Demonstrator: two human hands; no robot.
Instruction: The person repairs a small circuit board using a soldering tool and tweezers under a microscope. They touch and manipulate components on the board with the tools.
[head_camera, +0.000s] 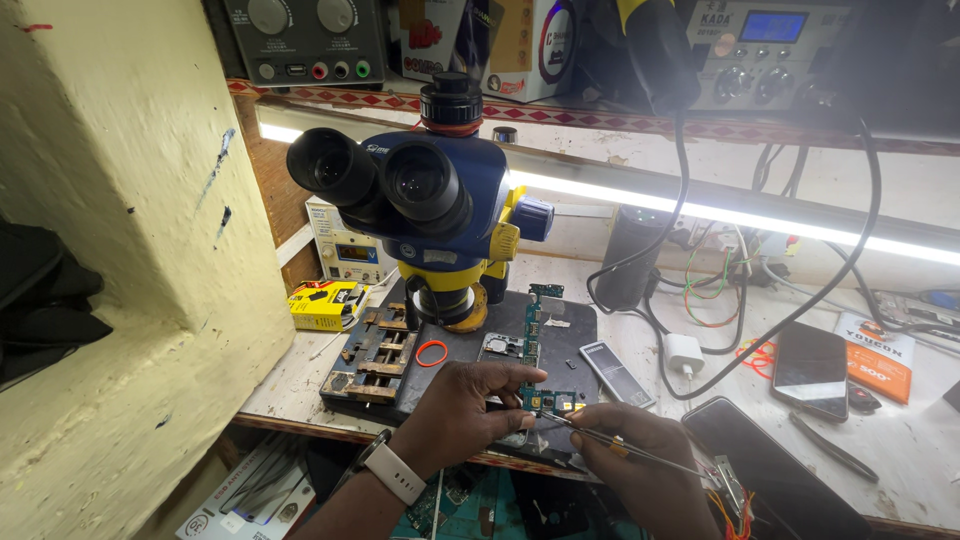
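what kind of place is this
Likely a phone repair bench: a stereo microscope over a work mat, the left hand steadying a circuit board, the right hand probing with tweezers, loose phones nearby.

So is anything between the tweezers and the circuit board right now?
Nothing visible. The right hand holds the tweezers with their tip right at the circuit board, which the left hand steadies.
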